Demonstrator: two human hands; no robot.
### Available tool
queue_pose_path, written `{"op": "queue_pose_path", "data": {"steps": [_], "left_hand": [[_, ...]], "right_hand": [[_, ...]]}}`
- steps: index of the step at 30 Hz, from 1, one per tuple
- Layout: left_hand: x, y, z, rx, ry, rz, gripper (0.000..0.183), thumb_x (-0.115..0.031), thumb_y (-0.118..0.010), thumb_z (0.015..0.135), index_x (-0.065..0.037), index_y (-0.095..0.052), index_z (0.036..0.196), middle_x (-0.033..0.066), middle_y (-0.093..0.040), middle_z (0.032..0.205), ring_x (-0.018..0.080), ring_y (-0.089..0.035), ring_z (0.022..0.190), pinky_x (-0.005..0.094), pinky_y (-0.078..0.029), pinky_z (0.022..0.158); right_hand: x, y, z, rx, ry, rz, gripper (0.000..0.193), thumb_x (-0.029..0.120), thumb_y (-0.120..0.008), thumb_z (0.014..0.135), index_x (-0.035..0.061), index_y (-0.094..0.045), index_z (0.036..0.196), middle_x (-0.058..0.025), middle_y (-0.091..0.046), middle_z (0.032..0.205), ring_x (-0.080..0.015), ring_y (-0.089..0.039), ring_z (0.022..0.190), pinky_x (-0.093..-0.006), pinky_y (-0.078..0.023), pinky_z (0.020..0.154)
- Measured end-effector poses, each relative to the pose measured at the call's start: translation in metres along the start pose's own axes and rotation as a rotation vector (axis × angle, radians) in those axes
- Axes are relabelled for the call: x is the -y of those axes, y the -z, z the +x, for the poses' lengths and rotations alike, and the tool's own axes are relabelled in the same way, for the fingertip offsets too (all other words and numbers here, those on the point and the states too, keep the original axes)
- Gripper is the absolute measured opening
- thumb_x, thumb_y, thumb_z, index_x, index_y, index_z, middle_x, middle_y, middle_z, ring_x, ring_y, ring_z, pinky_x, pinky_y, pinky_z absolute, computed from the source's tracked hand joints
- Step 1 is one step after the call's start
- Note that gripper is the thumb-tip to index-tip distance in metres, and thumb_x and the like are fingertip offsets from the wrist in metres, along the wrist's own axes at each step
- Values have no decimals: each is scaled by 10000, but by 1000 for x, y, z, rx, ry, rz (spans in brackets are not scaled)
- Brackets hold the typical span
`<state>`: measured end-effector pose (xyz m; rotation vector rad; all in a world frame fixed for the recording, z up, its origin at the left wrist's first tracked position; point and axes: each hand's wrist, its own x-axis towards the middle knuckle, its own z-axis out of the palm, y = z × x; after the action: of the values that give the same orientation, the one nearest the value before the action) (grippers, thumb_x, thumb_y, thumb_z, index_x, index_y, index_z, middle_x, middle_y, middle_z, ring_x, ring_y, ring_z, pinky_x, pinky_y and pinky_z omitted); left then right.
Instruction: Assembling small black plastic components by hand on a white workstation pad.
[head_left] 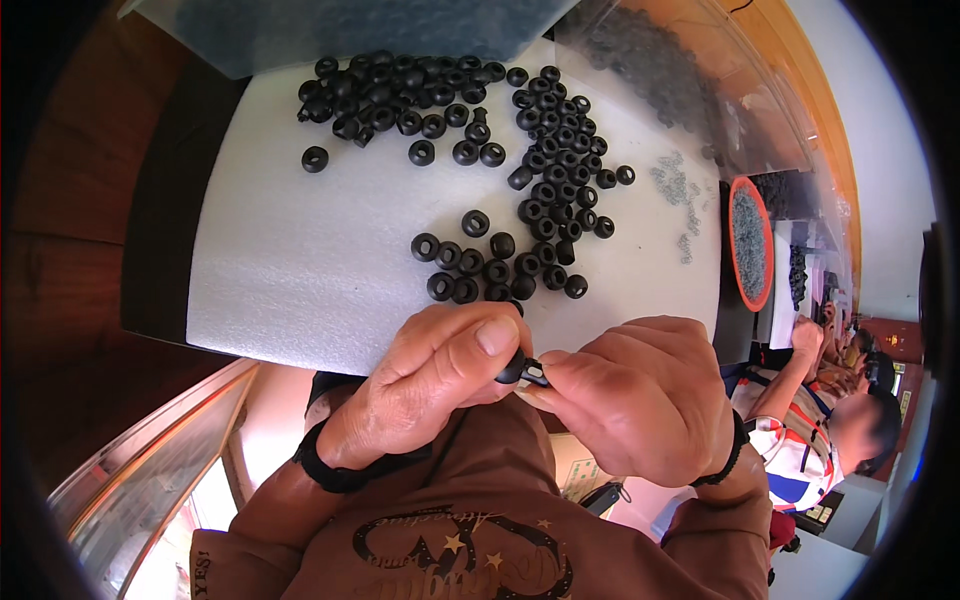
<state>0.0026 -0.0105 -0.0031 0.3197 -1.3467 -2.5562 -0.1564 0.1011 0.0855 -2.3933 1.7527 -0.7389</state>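
Note:
Close to my body, just past the near edge of the white foam-like sheet (290, 270), my two hands meet. My left hand (425, 365) is closed, pinching a round black cord lock body (511, 368) between thumb and fingers. From the other side my right hand (645, 400) pinches a small black plunger (536, 373) with a hole through it. The plunger's end touches or partly enters the body; fingers hide how deep. Beyond my left hand lies a loose group of round black cord lock pieces (475, 223), holes showing.
More black pieces form a pile (380, 90) at the far side and a long band (560, 160) on the right. Clear plastic bins (690, 90) stand behind. Small grey-clear bits (675, 185) lie near an orange basket (768, 245) of similar bits. A co-worker (800, 430) sits at right.

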Motion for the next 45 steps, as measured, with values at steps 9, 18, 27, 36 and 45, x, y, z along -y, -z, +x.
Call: {"op": "queue_pose_path", "data": {"steps": [9,18,27,36,45], "left_hand": [[5,3,-2,32,-19,-139,477,-459,-442,1078,-32,-583,919,-40,-416,672,45,-324,608,236,-259,532],[3,-1,-3,-39,-22,-74,481,-453,-434,1083,-26,-581,917,-44,-408,662,48,-328,604,240,-267,531],[2,0,-3,-9,-6,-164,470,-457,-440,1083,-30,-585,949,-40,-401,657,49,-323,595,242,-257,526],[0,5,-6,-10,58,-173,455,-426,-452,1081,-5,-595,987,-35,-400,655,50,-340,594,234,-255,530],[4,6,-5,51,3,-297,442,-397,-429,1090,-8,-583,948,-29,-405,659,55,-330,583,241,-252,526]], "right_hand": [[2,-2,0,-12,19,-38,348,18,-733,748,-48,-600,1062,-25,-496,674,-155,-523,493,-301,-412,424],[7,-7,-2,-46,7,-177,355,21,-769,743,-42,-619,1059,-29,-545,674,-153,-539,497,-300,-418,454],[8,-13,3,-108,-155,105,307,28,-809,808,17,-600,1033,-77,-651,674,-215,-617,493,-321,-445,440],[13,-17,1,-81,-99,59,364,1,-803,797,-3,-584,1087,-100,-646,702,-241,-619,520,-336,-481,478],[11,-17,1,-114,-138,127,319,-16,-765,826,25,-615,1105,-163,-694,891,-270,-683,697,-332,-532,565]]}}
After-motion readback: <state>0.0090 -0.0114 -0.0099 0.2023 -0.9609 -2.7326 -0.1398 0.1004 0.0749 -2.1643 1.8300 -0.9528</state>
